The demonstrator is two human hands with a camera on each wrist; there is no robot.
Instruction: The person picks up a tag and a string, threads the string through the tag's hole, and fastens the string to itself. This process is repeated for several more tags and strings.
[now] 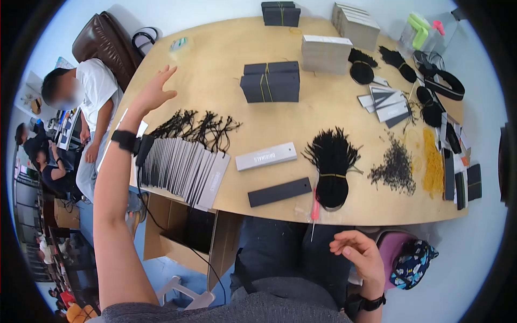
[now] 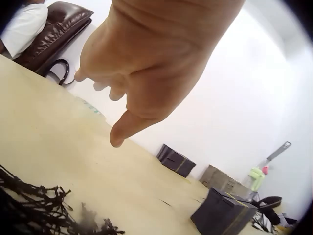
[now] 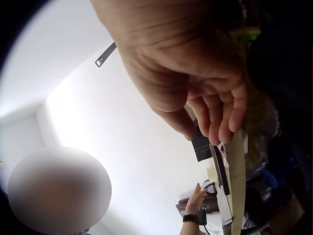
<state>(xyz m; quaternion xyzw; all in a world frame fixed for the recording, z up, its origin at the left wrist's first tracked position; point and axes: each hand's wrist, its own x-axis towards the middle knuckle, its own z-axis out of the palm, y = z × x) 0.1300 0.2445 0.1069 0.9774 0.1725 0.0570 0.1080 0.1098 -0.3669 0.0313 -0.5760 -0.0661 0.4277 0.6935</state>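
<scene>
My left hand (image 1: pixel 153 94) is raised over the table's left side, fingers spread and holding nothing. Below it stands a row of grey tags (image 1: pixel 183 169) with black cords fanned at their far ends. My right hand (image 1: pixel 360 255) hovers in front of the table's near edge, fingers loosely bent, with nothing in its grasp. A grey card lettered ORIGINALS (image 1: pixel 266 156) and a dark card (image 1: pixel 280 192) lie side by side mid-table. Beside them is a banded bundle of black cords (image 1: pixel 332 185). A red-handled tool with a thin metal shaft (image 1: pixel 315 211) pokes over the near edge.
Banded dark card stacks (image 1: pixel 270 89) and pale stacks (image 1: pixel 326 56) stand farther back. Right of the cords are small black pieces (image 1: pixel 396 167) and yellow bands (image 1: pixel 432 167). An open cardboard box (image 1: pixel 183 253) sits under the table. A person (image 1: pixel 97 97) is at the left.
</scene>
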